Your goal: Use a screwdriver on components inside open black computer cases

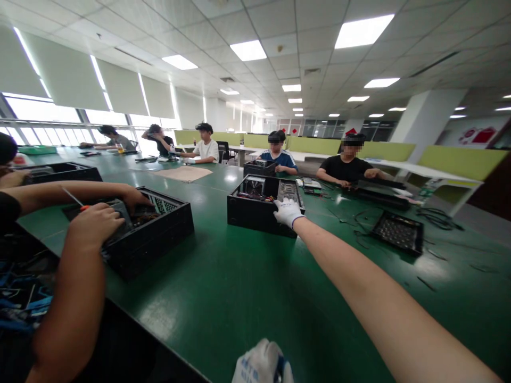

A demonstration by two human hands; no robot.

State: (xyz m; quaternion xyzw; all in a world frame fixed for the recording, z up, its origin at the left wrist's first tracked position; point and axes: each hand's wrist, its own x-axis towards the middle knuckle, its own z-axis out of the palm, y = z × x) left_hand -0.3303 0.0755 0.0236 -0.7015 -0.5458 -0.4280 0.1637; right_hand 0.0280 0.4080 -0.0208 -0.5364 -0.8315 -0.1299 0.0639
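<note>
Head view: the white-gloved right hand (288, 213) lies bent over the near right corner of an uncovered computer case (249, 215), fingers seeming to hook its rim, a hold that probably serves to steady or shift the chassis. The gloved left hand (255, 364) is well apart at the bottom edge, fingers curled in; a blue piece shows beside them, but I cannot tell whether it is gripped. The case rests on the green table (215, 298), its exposed side up, presumably to give access to the fan (254, 186) and coloured cables (268, 199) inside. Just behind it stands a second case (258, 168), in front of a person in a blue shirt (268, 155). Small flat parts (310, 185) lie to its right, and farther along, among loose leads, a black perforated panel (398, 232) lies flat. To the left, a co-worker's bare hand (96, 226) holds a red-handled screwdriver (72, 195) over another chassis (159, 239), their other hand reaching inside, likely to steady something. Past that, a beige sheet (183, 173) is spread on the tabletop.
</note>
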